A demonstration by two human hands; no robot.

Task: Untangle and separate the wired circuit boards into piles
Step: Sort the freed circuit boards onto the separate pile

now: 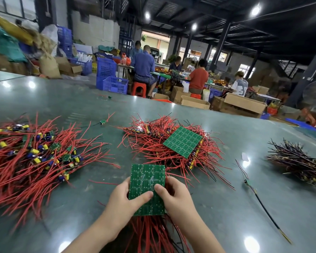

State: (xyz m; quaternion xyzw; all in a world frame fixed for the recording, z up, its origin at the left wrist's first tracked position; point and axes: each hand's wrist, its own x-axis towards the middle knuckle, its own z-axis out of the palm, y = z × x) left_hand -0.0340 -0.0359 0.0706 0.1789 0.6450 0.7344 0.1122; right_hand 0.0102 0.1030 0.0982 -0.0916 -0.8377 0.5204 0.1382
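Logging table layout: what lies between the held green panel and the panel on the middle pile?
Head view: bare tabletop crossed by red wires straying from the middle pile, between the held panel and the second panel.

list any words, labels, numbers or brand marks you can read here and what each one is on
No text can be read in this view.
Green board held in both hands: faint pale scratch-like marks near its middle, not readable as characters.
Second green board on the red wire pile: only a grid pattern, no print resolvable.
Cardboard boxes past the table: no legible markings.
White shirt of a seated person: large dark print, too blurred to read.
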